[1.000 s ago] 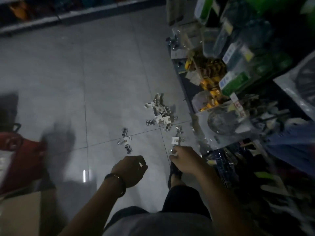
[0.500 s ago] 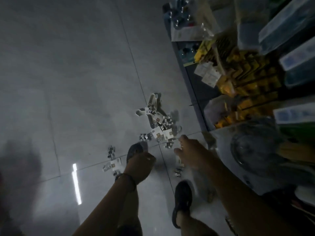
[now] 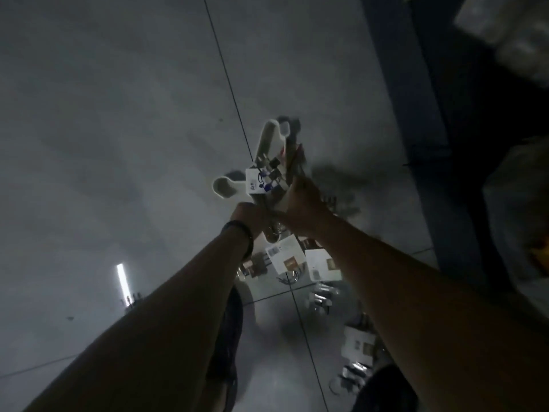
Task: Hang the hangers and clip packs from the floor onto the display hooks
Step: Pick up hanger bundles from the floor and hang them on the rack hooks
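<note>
Hangers (image 3: 267,144), white and bundled under a tagged card, lie on the floor (image 3: 118,114) across a tile seam, towards its right edge by the shelf base (image 3: 398,84). Clip packs (image 3: 286,257) are scattered just nearer the person. In the last second both hands have come down onto the pile, the right hand (image 3: 303,203) on the bundle and the left hand (image 3: 248,215) beside it. The fingers are hidden, so the grip cannot be told. Pick-up appears to be beginning, and nothing is hung yet.

White plastic hangers (image 3: 269,144) lie bundled on grey floor (image 3: 118,144) w/ a white blue-printed tag (image 3: 254,181) across them; clip packs (image 3: 285,257) on white cards lie scattered just nearer, metal clips blurred, approx 3 cards showing
</note>
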`<state>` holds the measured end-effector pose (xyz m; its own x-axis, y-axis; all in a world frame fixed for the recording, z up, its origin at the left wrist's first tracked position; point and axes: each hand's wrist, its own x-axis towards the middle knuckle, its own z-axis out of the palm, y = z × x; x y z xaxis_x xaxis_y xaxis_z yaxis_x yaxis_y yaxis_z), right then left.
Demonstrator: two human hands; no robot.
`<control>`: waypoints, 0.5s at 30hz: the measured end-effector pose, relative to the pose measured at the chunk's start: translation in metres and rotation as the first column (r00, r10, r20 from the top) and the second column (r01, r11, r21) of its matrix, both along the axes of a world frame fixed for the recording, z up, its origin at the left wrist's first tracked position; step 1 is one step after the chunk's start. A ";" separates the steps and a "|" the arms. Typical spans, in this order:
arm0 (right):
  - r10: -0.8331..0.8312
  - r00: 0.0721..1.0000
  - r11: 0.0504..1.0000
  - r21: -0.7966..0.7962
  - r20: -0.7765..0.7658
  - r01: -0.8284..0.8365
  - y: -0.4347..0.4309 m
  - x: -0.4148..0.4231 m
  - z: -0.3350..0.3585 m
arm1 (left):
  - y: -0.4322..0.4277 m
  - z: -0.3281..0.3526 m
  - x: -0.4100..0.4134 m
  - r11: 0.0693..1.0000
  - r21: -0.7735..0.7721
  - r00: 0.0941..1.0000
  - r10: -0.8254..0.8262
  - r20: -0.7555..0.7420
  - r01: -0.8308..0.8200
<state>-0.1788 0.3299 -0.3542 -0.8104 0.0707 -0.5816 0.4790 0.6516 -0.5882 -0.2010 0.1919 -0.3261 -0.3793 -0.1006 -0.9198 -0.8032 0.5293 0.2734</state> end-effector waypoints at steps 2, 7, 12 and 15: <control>0.024 0.999 0.987 0.157 0.041 -0.030 0.005 0.014 -0.029 | 0.004 -0.042 -0.001 0.998 -0.062 0.997 0.029 -0.071 -0.033; -0.084 0.967 0.929 0.371 0.240 -0.011 0.027 0.065 -0.030 | 0.006 -0.075 0.007 0.948 -0.280 0.942 -0.227 -0.248 0.155; -0.332 0.912 0.896 0.384 0.240 0.225 0.031 0.098 -0.030 | 0.022 -0.046 0.011 0.959 -0.250 0.929 -0.211 -0.303 0.136; -0.473 0.828 0.867 0.323 0.299 0.379 0.027 0.114 -0.026 | 0.015 -0.035 0.012 0.970 -0.233 0.881 -0.167 -0.443 0.067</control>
<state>-0.0650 0.3574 -0.3805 -0.4046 0.5345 -0.7420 0.8864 0.4289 -0.1744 -0.1887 0.2064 -0.3613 -0.7718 -0.1961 -0.6048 -0.5442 0.6958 0.4687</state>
